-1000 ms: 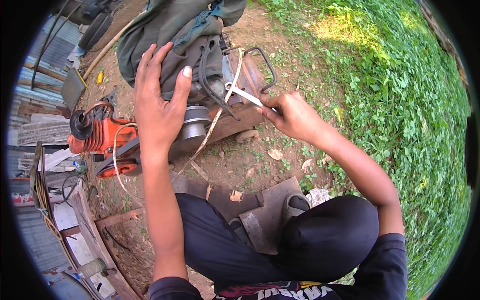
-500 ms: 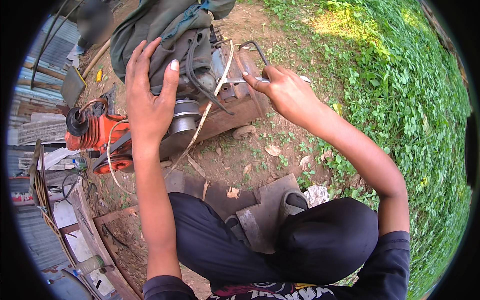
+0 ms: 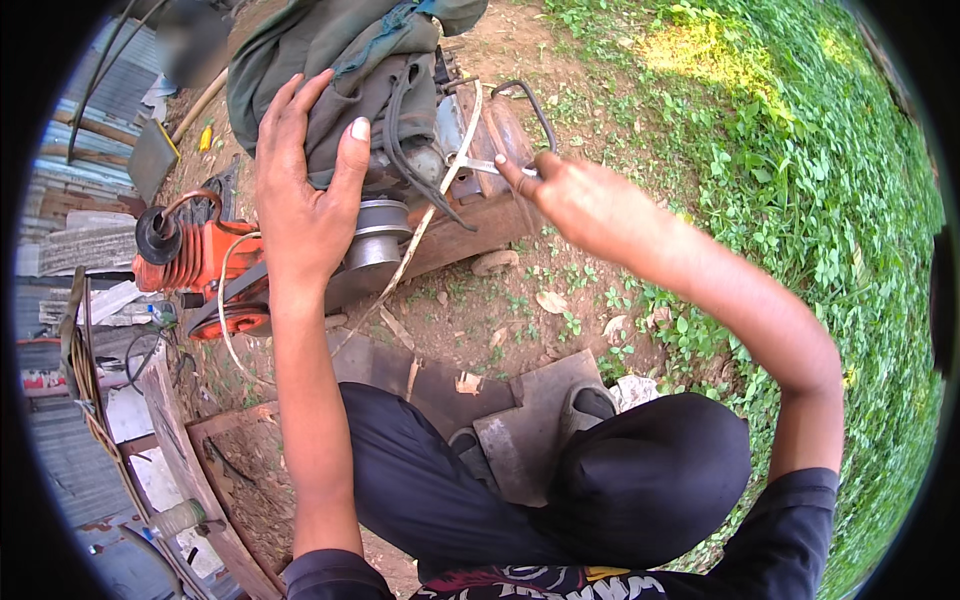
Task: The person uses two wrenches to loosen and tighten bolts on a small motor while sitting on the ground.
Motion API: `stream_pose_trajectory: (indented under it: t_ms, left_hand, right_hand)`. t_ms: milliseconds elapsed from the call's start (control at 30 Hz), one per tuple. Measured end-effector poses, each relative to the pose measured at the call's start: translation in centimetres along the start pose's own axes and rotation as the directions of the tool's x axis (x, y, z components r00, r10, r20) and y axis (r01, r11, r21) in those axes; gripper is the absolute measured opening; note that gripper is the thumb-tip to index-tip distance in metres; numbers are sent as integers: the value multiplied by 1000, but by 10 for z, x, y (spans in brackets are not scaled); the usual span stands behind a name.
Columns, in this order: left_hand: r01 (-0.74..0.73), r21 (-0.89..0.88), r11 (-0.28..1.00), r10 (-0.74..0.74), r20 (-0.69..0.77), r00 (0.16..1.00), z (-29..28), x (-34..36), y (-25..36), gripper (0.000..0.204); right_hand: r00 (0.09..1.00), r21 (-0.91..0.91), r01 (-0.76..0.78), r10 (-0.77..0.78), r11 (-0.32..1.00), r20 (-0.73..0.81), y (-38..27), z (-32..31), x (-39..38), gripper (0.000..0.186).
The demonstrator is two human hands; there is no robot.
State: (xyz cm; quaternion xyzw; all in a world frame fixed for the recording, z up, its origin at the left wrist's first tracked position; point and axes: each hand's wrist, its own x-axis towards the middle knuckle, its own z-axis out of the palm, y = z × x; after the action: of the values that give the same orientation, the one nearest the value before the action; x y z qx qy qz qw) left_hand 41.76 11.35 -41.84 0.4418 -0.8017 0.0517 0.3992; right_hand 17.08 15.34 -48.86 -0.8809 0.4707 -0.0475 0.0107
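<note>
My right hand [image 3: 585,205] is closed around the handle of a metal wrench [image 3: 482,165]. The wrench's far end meets the side of a machine beside a rusty metal base [image 3: 500,212]; the exact fitting is hard to make out. My left hand [image 3: 308,205], fingers spread, lies against a dark green cloth [image 3: 310,55] draped over the machine. Just right of that wrist sits a silver pulley [image 3: 377,240]. A black cable [image 3: 400,165] hangs from the cloth, and a pale cord [image 3: 425,222] runs down past the pulley.
An orange finned compressor [image 3: 195,262] with a belt wheel stands to the left. A bent dark rod [image 3: 540,105] rises beyond my right hand. Boards [image 3: 515,440] lie by my feet, corrugated metal sheets [image 3: 75,480] line the left, and green plants [image 3: 800,230] cover the right.
My right hand has swung slightly nearer and to the right with the wrench, whose handle now tilts downward. The left hand stays against the cloth; the whole view has shifted a little.
</note>
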Motion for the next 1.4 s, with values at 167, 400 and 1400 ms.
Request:
stream_pose_trajectory:
  t_ms: [167,400,1400]
  left_hand:
    - [15,6,1000,-15,2,1000,-3,-1,1,43]
    - [16,-5,1000,-15,46,999,-5,-2,1,46]
    - [521,-407,750,-376,384,843,-173,-122,43,12]
  right_hand:
    - [992,488,-26,84,872,-97,-8,4,-5,42]
    - [834,838,-387,243,-385,496,2,2,-44,21]
    - [981,990,107,-152,-88,-120,-154,-92,11,32]
